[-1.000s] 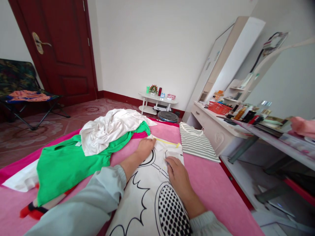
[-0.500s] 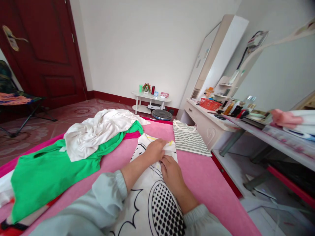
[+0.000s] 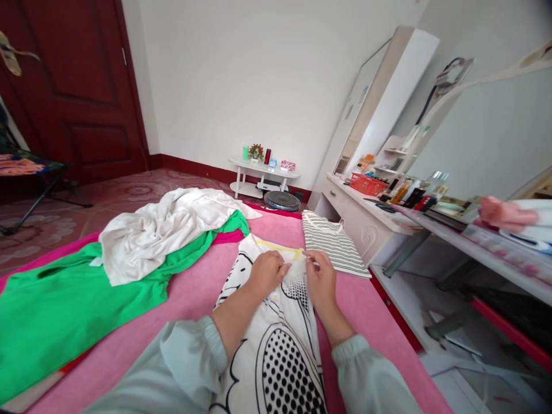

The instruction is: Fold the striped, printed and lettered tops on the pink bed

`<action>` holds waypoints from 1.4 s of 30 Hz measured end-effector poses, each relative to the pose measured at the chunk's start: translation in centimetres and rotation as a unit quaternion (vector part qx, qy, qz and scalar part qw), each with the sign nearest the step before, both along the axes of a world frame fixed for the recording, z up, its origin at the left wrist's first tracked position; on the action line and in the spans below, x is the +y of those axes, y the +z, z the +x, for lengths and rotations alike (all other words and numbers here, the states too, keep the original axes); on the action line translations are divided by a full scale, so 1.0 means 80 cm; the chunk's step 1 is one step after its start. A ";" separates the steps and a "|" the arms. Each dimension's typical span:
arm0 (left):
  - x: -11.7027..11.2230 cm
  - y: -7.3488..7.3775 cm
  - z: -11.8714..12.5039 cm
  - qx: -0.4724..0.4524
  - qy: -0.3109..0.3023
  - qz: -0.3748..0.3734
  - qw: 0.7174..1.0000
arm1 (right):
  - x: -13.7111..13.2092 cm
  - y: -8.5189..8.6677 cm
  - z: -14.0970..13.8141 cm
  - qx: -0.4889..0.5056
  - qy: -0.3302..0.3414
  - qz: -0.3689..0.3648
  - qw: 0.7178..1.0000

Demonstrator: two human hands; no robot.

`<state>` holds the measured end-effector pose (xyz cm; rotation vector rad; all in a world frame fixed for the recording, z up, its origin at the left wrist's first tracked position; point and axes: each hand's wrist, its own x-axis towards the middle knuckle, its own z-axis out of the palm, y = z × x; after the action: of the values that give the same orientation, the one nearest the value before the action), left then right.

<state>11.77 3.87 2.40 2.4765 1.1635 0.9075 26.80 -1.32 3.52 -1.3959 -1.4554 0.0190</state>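
A white garment (image 3: 248, 362) with black dots, black outlines and a yellow-trimmed far edge lies lengthwise before me. My left hand (image 3: 267, 276) rests on its upper part, fingers curled in and closed on the cloth near the middle. At the right side, close to the yellow trim, my right hand (image 3: 321, 279) pinches the garment's edge between thumb and fingers. Some of the cloth between the two hands is bunched. Both forearms cover parts of the garment.
On the pink bed cover (image 3: 198, 276), a green garment (image 3: 86, 310) and a crumpled white cloth (image 3: 150, 230) lie left. A folded striped shirt (image 3: 334, 244) lies at the far right. A dressing table (image 3: 366, 213) and a grey-topped table (image 3: 487, 247) stand right of the bed.
My right hand has moved away from my left, out to the garment's right edge and farther up. More of the yellow trim and a dotted patch now show between the hands.
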 end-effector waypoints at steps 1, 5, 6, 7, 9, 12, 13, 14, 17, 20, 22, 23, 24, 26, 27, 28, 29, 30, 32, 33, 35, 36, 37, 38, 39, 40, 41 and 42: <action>0.001 -0.001 0.001 0.004 0.004 0.002 1.000 | 0.013 0.007 0.006 -0.037 0.000 -0.011 0.999; 0.002 -0.002 0.000 0.032 0.014 0.004 0.999 | 0.063 0.030 0.027 -0.244 0.031 -0.121 0.962; 0.002 -0.001 0.000 0.036 0.017 0.004 0.999 | 0.071 0.034 0.031 -0.285 0.043 -0.152 0.945; 0.002 -0.001 0.000 0.036 0.021 0.003 0.999 | 0.077 0.037 0.033 -0.315 0.051 -0.174 0.932; 0.002 -0.002 0.001 0.024 0.038 0.001 0.999 | 0.083 0.042 0.036 -0.339 0.056 -0.188 0.920; 0.005 -0.005 0.002 0.016 0.067 -0.007 0.998 | 0.081 0.045 0.038 -0.328 0.036 -0.150 0.932; 0.006 -0.006 0.003 0.021 0.071 -0.010 0.997 | 0.079 0.044 0.037 -0.321 0.026 -0.134 0.937; 0.007 -0.007 0.003 0.024 0.072 -0.012 0.997 | 0.077 0.042 0.036 -0.314 0.015 -0.121 0.942; 0.009 -0.009 0.001 0.004 0.076 -0.016 0.997 | 0.074 0.031 0.030 -0.295 -0.017 -0.099 0.950; 0.010 -0.008 -0.002 -0.045 0.088 -0.032 0.995 | 0.074 0.019 0.023 -0.261 -0.036 -0.098 0.960; 0.011 -0.006 -0.003 -0.078 0.090 -0.046 0.992 | 0.076 0.015 0.022 -0.227 -0.025 -0.099 0.969; 0.011 -0.006 -0.003 -0.091 0.086 -0.050 0.991 | 0.077 0.014 0.023 -0.208 -0.008 -0.101 0.973; 0.012 -0.005 -0.004 -0.101 0.081 -0.053 0.990 | 0.079 0.014 0.026 -0.188 0.018 -0.104 0.976; 0.014 -0.006 -0.003 -0.108 0.073 -0.059 0.990 | 0.082 0.016 0.033 -0.144 0.085 -0.118 0.979; 0.015 -0.006 -0.003 -0.106 0.072 -0.065 0.990 | 0.083 0.017 0.037 -0.123 0.115 -0.127 0.978; 0.017 -0.007 -0.003 -0.101 0.069 -0.074 0.990 | 0.083 0.019 0.041 -0.105 0.137 -0.138 0.975; 0.019 -0.009 -0.003 -0.099 0.068 -0.084 0.989 | 0.083 0.021 0.045 -0.092 0.152 -0.149 0.973; 0.021 -0.010 -0.002 -0.102 0.067 -0.095 0.988 | 0.081 0.022 0.047 -0.086 0.156 -0.155 0.972; 0.023 -0.014 -0.001 -0.118 0.072 -0.111 0.984 | 0.076 0.023 0.048 -0.098 0.137 -0.148 0.975; 0.024 -0.015 -0.001 -0.129 0.079 -0.116 0.982 | 0.072 0.022 0.046 -0.110 0.120 -0.133 0.978; 0.025 -0.018 0.001 -0.149 0.094 -0.118 0.977 | 0.065 0.018 0.043 -0.137 0.086 -0.094 0.982; 0.025 -0.019 0.001 -0.157 0.094 -0.112 0.977 | 0.062 0.016 0.041 -0.150 0.077 -0.077 0.983; 0.025 -0.019 0.002 -0.164 0.088 -0.102 0.977 | 0.059 0.013 0.039 -0.161 0.075 -0.065 0.982; 0.024 -0.020 0.002 -0.168 0.078 -0.089 0.979 | 0.058 0.011 0.038 -0.170 0.075 -0.059 0.981; 0.023 -0.019 0.002 -0.171 0.069 -0.075 0.980 | 0.058 0.010 0.037 -0.177 0.074 -0.059 0.980; 0.022 -0.018 0.002 -0.169 0.061 -0.063 0.982 | 0.057 0.009 0.036 -0.183 0.067 -0.064 0.979; 0.021 -0.017 0.001 -0.163 0.056 -0.052 0.984 | 0.056 0.010 0.034 -0.185 0.052 -0.070 0.979; 0.020 -0.015 0.000 -0.154 0.057 -0.042 0.986 | 0.054 0.012 0.032 -0.185 0.030 -0.072 0.980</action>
<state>11.79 5.45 1.23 2.1265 1.2150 1.1955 29.36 3.01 4.51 -1.5283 -1.8337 -0.1039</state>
